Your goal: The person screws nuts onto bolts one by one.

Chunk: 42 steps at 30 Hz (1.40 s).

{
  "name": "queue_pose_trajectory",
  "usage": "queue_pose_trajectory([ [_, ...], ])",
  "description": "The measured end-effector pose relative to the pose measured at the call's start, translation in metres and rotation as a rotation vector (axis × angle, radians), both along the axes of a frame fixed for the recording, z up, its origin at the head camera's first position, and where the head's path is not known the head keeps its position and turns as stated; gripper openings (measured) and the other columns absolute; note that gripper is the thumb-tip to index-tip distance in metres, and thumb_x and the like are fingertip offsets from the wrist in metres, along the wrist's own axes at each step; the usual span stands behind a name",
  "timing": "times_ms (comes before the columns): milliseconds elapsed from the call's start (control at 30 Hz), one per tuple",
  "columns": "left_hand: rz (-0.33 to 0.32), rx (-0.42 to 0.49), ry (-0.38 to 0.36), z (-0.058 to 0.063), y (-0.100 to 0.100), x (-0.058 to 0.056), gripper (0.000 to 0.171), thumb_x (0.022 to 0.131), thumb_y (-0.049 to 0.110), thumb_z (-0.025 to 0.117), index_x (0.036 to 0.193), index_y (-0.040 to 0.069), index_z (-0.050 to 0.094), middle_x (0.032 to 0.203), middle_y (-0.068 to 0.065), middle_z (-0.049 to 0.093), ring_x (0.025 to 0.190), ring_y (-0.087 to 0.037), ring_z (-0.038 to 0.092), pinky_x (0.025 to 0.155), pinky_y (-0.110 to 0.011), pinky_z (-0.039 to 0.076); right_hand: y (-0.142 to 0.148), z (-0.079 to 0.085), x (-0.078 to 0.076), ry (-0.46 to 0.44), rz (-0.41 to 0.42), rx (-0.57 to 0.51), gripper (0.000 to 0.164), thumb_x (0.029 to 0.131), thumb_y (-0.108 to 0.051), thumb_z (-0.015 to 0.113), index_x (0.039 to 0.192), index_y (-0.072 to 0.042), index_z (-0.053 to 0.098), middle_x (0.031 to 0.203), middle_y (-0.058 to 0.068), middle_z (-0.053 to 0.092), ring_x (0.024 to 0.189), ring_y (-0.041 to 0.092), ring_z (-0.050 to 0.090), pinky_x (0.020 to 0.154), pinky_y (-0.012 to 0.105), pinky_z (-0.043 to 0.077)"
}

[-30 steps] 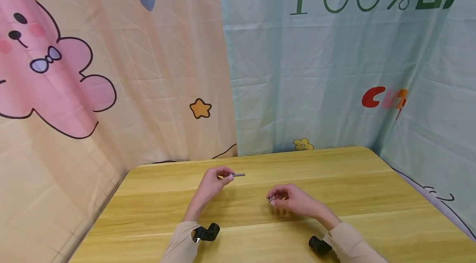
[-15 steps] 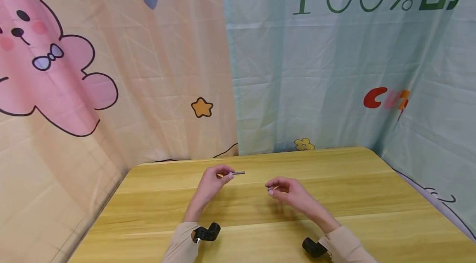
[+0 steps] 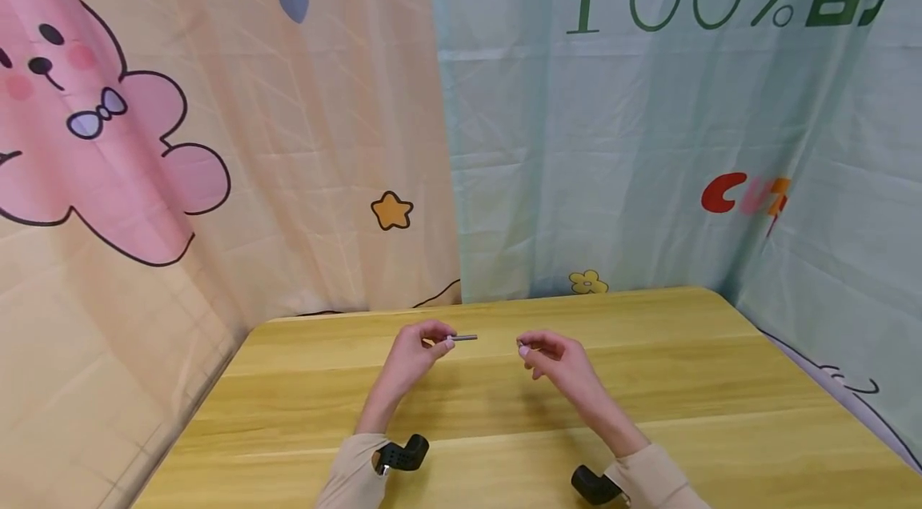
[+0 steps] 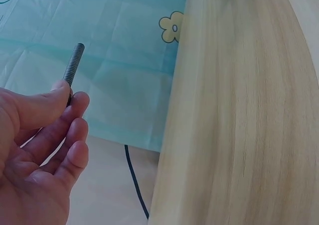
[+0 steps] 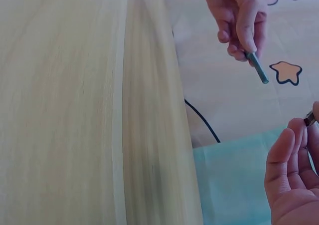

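My left hand [image 3: 416, 349] pinches a threaded rod [image 4: 74, 64] between thumb and fingers, and its grooved grey end sticks out past the fingertips. In the head view the rod lies level and points right, toward my right hand [image 3: 565, 362]. That hand pinches a small metal nut [image 5: 309, 118] between thumb and fingertips, mostly covered by them. A short gap separates the rod's free end from the nut. Both hands are raised over the wooden table [image 3: 302, 397], with their shadows below.
Printed curtains [image 3: 346, 125] hang behind the table and along both sides. Each wrist wears a black camera, the left camera [image 3: 405, 453] and the right camera [image 3: 596, 485]. A thin dark line [image 5: 203, 117] shows beyond the table's edge in the right wrist view.
My right hand has moved up and away from me in the head view, bringing the nut about level with the rod. The left hand has stayed almost still.
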State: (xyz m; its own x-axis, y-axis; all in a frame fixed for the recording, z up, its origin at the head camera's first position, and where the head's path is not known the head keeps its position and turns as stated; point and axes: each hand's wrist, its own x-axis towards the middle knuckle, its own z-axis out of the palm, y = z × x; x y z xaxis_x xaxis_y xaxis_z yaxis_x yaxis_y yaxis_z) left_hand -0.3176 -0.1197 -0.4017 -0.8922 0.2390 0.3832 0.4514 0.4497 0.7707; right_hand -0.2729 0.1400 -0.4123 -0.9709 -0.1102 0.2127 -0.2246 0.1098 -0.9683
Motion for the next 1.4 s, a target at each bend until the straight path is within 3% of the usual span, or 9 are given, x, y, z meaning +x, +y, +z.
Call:
queue_pose_trajectory([
  [267,0.003,-0.013,0.027,0.003,-0.003,0.004,0.009,0.091,0.006,0.07,0.099,0.008,0.074,0.089,0.001,0.067,0.085,-0.017,0.06,0.076,-0.036,0.049,-0.004,-0.001,0.006,-0.033,-0.043,-0.113,0.025,0.091,-0.015,0.071,0.11,0.001,0.069,0.097,0.012,0.067,0.081,0.025,0.06,0.071,0.031,0.053],
  [733,0.026,-0.039,0.01,0.015,0.001,0.012,0.01,0.09,0.008,0.071,0.099,0.008,0.075,0.087,0.002,0.067,0.084,-0.016,0.059,0.078,-0.036,0.048,-0.009,0.006,0.007,-0.043,-0.084,-0.159,0.024,0.091,-0.014,0.071,0.109,0.001,0.068,0.101,0.016,0.067,0.085,0.029,0.062,0.072,0.031,0.054],
  [1400,0.052,-0.009,-0.002,0.029,-0.002,0.034,0.009,0.091,0.009,0.071,0.099,0.01,0.075,0.086,0.004,0.067,0.082,-0.015,0.06,0.077,-0.038,0.048,-0.015,0.02,0.009,-0.043,-0.084,-0.111,0.027,0.09,-0.017,0.074,0.111,0.0,0.069,0.1,0.013,0.069,0.085,0.031,0.063,0.072,0.032,0.054],
])
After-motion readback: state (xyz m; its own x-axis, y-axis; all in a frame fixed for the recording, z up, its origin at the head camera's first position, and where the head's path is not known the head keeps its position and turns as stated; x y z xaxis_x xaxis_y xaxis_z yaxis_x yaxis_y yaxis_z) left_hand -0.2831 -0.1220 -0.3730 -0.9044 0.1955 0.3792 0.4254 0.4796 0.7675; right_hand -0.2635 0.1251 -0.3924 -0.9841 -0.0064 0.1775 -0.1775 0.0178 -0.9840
